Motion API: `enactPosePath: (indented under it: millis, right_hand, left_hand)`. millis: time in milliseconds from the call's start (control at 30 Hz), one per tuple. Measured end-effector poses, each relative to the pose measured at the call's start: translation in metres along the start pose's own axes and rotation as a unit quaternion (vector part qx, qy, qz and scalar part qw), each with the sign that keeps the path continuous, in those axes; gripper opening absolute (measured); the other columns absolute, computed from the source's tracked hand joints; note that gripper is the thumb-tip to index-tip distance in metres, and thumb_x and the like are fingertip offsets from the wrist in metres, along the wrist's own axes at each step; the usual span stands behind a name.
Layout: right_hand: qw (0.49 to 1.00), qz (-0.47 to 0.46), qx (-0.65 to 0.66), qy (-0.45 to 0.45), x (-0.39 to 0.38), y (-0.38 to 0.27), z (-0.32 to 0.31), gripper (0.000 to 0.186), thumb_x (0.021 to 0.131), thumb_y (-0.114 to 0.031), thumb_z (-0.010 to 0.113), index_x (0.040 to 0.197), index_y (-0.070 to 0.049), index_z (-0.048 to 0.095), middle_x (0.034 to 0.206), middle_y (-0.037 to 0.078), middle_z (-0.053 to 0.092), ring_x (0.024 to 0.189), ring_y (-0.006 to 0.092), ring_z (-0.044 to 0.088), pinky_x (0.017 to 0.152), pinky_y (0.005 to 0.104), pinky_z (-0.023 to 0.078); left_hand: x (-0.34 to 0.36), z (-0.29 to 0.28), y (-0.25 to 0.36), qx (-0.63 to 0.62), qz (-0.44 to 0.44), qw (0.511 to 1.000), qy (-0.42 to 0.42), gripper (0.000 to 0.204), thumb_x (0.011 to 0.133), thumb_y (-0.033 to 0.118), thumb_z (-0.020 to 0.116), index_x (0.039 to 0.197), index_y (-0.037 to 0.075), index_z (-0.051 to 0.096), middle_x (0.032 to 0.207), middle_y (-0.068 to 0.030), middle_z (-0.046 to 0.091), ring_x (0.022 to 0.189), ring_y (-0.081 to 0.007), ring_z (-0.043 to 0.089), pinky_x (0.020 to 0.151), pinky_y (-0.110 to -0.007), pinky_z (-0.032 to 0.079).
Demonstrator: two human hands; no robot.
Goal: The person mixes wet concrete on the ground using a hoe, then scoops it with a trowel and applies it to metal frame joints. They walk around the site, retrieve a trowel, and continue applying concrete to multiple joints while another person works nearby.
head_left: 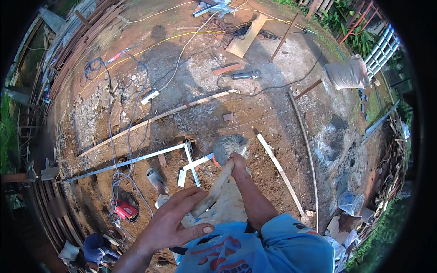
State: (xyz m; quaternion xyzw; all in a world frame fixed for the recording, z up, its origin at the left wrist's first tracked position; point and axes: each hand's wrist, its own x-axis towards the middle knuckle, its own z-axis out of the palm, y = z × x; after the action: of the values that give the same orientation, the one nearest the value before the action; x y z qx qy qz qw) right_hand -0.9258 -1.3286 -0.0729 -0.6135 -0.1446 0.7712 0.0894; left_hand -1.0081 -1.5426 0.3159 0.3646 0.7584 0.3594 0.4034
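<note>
My right hand is closed at the near edge of a bucket heaped with wet grey concrete. Whether its fingers grip the rim or a handle is hidden. Some orange-red shows on the bucket's left side. Nothing is in my left hand, which hovers in front of my body with fingers apart. Just beyond it, pale metal tubes cross on the dirt, one end close to the bucket. My shoe stands left of these tubes.
Cables loop across the ground around a red machine. A long wooden strip and a white bar lie on the soil. Farther off are an angle grinder and a plank. Another person is low at the left.
</note>
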Motion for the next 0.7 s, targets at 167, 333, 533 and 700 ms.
enactPosePath:
  millis: [167, 333, 533, 700]
  right_hand:
    - [0.994, -0.067, 0.026, 0.080, 0.039, 0.112, 0.068, 0.011, 0.082, -0.007, 0.063, 0.087, 0.002, 0.061, 0.073, 0.013, 0.055, 0.053, 0.0271, 0.056, 0.048, 0.0424, 0.050]
    - [0.987, -0.112, 0.041, 0.106, 0.095, 0.238, 0.140, 0.022, 0.082, -0.011, 0.069, 0.093, -0.002, 0.052, 0.076, 0.010, 0.056, 0.055, 0.0229, 0.055, 0.048, 0.0399, 0.047]
    - [0.965, -0.152, -0.076, 0.198, 0.132, 0.400, 0.193, 0.043, 0.081, -0.015, 0.071, 0.112, -0.004, 0.044, 0.091, 0.009, 0.055, 0.080, 0.0176, 0.057, 0.065, 0.0378, 0.050]
    - [0.962, -0.127, -0.130, 0.204, 0.161, 0.452, 0.210, 0.053, 0.080, -0.015, 0.071, 0.117, 0.004, 0.038, 0.093, 0.015, 0.057, 0.074, 0.0242, 0.059, 0.065, 0.0419, 0.051]
  left_hand:
    - [0.009, -0.084, -0.135, 0.142, 0.030, 0.971, -0.188, 0.075, 0.094, 0.046, 0.065, 0.150, 0.003, 0.039, 0.136, -0.0244, 0.055, 0.118, -0.0398, 0.061, 0.089, -0.046, 0.055]
    - [-0.035, -0.174, -0.314, 0.117, -0.081, 0.964, -0.222, 0.070, 0.093, 0.030, 0.065, 0.151, 0.007, 0.035, 0.120, -0.0237, 0.064, 0.104, -0.0409, 0.066, 0.087, -0.049, 0.053]
    - [-0.106, -0.185, -0.554, 0.144, -0.251, 0.934, -0.210, 0.042, 0.079, 0.017, 0.071, 0.118, 0.012, 0.058, 0.102, -0.0228, 0.069, 0.096, -0.0429, 0.066, 0.081, -0.051, 0.052]
    - [-0.152, -0.147, -0.712, 0.125, -0.268, 0.955, -0.035, 0.023, 0.074, 0.013, 0.072, 0.097, 0.013, 0.066, 0.092, -0.0213, 0.070, 0.085, -0.0449, 0.067, 0.073, -0.053, 0.053]
